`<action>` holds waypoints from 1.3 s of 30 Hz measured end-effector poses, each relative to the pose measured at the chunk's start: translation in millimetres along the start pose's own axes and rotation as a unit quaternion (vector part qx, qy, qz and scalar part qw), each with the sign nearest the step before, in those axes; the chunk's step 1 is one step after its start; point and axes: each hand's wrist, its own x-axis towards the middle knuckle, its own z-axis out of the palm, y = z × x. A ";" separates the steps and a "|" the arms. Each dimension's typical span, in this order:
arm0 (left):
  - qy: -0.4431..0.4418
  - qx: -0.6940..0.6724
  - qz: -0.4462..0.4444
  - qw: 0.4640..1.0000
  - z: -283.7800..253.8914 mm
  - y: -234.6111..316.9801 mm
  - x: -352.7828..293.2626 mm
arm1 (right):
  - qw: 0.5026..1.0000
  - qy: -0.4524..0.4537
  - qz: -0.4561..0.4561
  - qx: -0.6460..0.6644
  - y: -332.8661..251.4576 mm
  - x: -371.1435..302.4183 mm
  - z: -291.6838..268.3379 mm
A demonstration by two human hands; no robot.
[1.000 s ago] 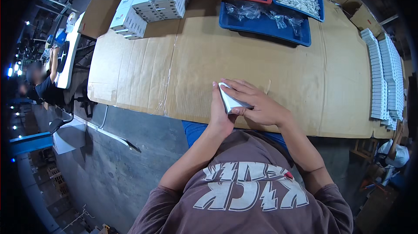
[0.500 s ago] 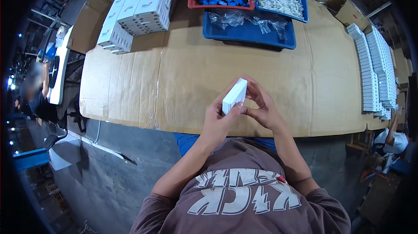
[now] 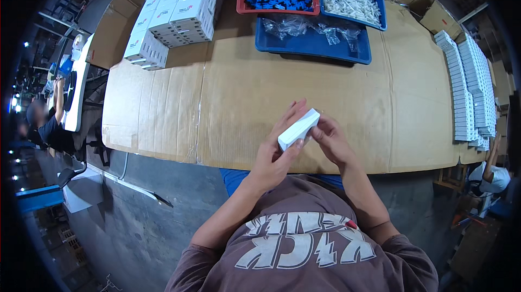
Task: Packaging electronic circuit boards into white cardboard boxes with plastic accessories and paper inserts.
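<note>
A small white box [image 3: 298, 130] is held tilted above the cardboard-covered table, close to its near edge. My left hand [image 3: 273, 157] grips it along its length, with the thumb on the near side and the fingers behind. At the box's far right end, my right hand [image 3: 335, 144] has its thumb and fingers closed around the corner. The right fingertips are partly hidden behind the box.
Stacked white boxes [image 3: 182, 12] stand at the far left. A red tray [image 3: 237, 4] of blue plastic pieces and a blue tray [image 3: 384, 15] of white pieces overlap another blue tray [image 3: 312, 50] with clear bags. More stacked boxes [image 3: 471, 88] line the right. People work at both sides.
The white box has turned clockwise, its far end swinging right. My right hand has come in from beside the box and closed on that end.
</note>
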 end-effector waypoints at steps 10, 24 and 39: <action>-0.029 -0.061 -0.015 0.998 3.1 -0.7 -4.6 | 0.999 -0.001 -0.041 0.027 -2.0 2.4 -2.9; 0.079 -0.075 -0.041 0.993 -2.8 -13.1 -13.9 | 0.996 0.027 -0.029 0.080 -22.1 0.4 -1.0; 0.158 -0.034 -0.018 0.987 3.4 -7.3 -3.3 | 0.991 0.086 -0.054 0.089 -34.7 0.8 1.3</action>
